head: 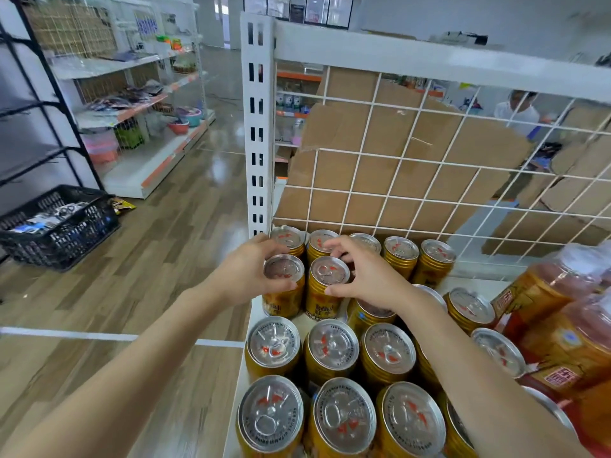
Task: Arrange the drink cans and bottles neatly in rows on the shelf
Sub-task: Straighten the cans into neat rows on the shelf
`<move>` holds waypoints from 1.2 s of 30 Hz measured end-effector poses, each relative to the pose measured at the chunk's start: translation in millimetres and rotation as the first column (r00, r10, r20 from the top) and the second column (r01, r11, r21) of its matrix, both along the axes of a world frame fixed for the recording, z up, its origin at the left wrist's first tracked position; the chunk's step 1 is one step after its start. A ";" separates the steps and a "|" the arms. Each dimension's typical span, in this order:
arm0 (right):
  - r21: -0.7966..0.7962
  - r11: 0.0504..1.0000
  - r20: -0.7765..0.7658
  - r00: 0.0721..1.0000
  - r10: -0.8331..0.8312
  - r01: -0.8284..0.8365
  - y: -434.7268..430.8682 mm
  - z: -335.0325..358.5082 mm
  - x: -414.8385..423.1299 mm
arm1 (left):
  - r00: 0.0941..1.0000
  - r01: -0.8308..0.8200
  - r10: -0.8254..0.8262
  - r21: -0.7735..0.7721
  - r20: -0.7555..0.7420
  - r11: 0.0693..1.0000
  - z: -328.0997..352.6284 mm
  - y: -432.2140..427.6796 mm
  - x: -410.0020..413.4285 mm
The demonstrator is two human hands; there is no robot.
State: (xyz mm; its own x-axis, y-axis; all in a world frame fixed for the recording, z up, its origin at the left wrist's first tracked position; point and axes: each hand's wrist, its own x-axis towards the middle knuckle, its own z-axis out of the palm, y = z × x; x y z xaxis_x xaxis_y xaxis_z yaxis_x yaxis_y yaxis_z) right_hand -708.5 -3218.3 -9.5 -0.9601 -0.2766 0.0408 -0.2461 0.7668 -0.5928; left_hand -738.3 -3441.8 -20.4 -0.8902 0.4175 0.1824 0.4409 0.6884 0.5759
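Both hands are out ahead at the left end of the white shelf (pixel 469 281), each closed round one gold drink can in the second row. The left hand (pixel 251 269) wraps the left can (pixel 283 304), thumb on the near side and fingers curled over the far rim. The right hand (pixel 363 276) pinches the right can (pixel 328 276) the same way, with its fingertips reaching over toward the row behind. The two cans stand upright and just beside each other, long axes vertical, so each hand is nearest its own can and neither has to cross over. What matters is the direction away from the person: the back row (pixel 401 249) stands just behind the held pair, against the wire mesh (pixel 396 180), while the nearer cans (pixel 271 345) sit apart from it toward the camera. The likely move is a short, level slide straight back — kept upright, both together — until the pair lines up squarely behind the back row's fronts. The bottles (pixel 545 292) lean in at the right, well clear of either hand.
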 end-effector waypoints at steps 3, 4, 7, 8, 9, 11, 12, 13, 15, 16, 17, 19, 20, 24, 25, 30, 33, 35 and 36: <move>-0.059 0.998 0.015 1.000 0.008 -0.007 1.4 -3.8 -1.9 | 0.999 -0.050 0.050 0.009 0.002 0.999 -2.4 2.9 1.4; -0.077 0.997 0.019 1.000 0.007 -0.006 2.1 -5.2 -2.3 | 0.998 -0.061 0.061 0.008 -0.002 0.998 -2.8 3.9 1.7; -0.089 0.996 0.006 1.000 0.005 -0.005 3.2 -8.4 -2.0 | 0.997 -0.073 0.074 0.014 -0.022 0.997 -4.1 5.8 2.7; -0.083 0.997 -0.004 1.000 0.004 -0.004 3.2 -9.2 -1.9 | 0.998 -0.062 0.062 0.019 -0.018 0.998 -4.4 5.2 2.4; -0.083 0.997 -0.013 1.000 0.004 -0.005 3.1 -9.4 -1.6 | 0.999 -0.040 0.040 0.023 0.000 0.999 -4.9 3.6 1.8; -0.097 0.995 -0.019 1.000 0.005 -0.007 2.8 -10.0 -1.3 | 0.998 0.017 -0.018 0.017 0.059 1.000 -5.0 -1.4 0.4; -0.101 0.995 -0.020 1.000 0.006 -0.008 2.7 -10.3 -1.5 | 0.996 0.040 -0.041 0.012 0.082 0.999 -5.0 -3.7 -0.2; -0.100 0.995 -0.023 1.000 0.009 -0.011 2.9 -10.7 -1.6 | 0.995 0.052 -0.053 0.012 0.089 0.999 -5.3 -5.3 -0.5; -0.093 0.996 -0.027 1.000 0.013 -0.015 3.3 -11.2 -2.2 | 0.996 0.039 -0.040 0.023 0.078 0.999 -6.2 -5.7 -0.4; -0.094 0.995 -0.025 1.000 0.013 -0.015 3.4 -11.2 -2.4 | 0.997 0.024 -0.026 0.030 0.067 0.999 -6.8 -4.9 0.0; -0.097 0.995 -0.024 1.000 0.013 -0.015 3.4 -10.9 -2.5 | 0.998 0.010 -0.012 0.036 0.058 0.999 -7.3 -3.9 0.4; -0.099 0.995 -0.026 1.000 0.009 -0.011 3.4 -10.5 -2.3 | 0.999 -0.012 0.011 0.040 0.041 0.999 -8.4 -2.1 0.8; -0.095 0.995 -0.030 1.000 0.007 -0.010 3.4 -10.3 -2.1 | 0.999 -0.021 0.020 0.039 0.034 0.999 -8.7 -1.5 0.9; -0.091 0.996 -0.048 0.999 0.000 -0.004 2.9 -10.4 -0.7 | 0.998 -0.061 0.061 0.042 0.019 0.997 -9.3 1.5 1.8; -0.097 0.995 -0.052 0.999 -0.004 -0.001 2.7 -10.6 -0.4 | 0.998 -0.069 0.068 0.041 0.016 0.997 -9.4 2.1 1.8; -0.070 0.998 -0.076 0.997 -0.018 0.013 0.0 -9.5 1.4 | 0.997 -0.078 0.077 0.055 0.020 0.995 -9.6 2.6 1.5; -0.063 0.998 -0.080 0.997 -0.020 0.015 -0.5 -9.2 2.1 | 0.997 -0.080 0.079 0.056 0.020 0.995 -9.1 2.9 2.3; -0.057 0.998 -0.077 0.997 -0.020 0.015 -0.2 -9.4 2.5 | 0.996 -0.082 0.081 0.054 0.026 0.995 -8.6 3.2 3.1; -0.054 0.998 -0.077 0.997 -0.019 0.015 -0.1 -9.5 2.4 | 0.996 -0.081 0.080 0.049 0.028 0.995 -8.4 3.2 3.5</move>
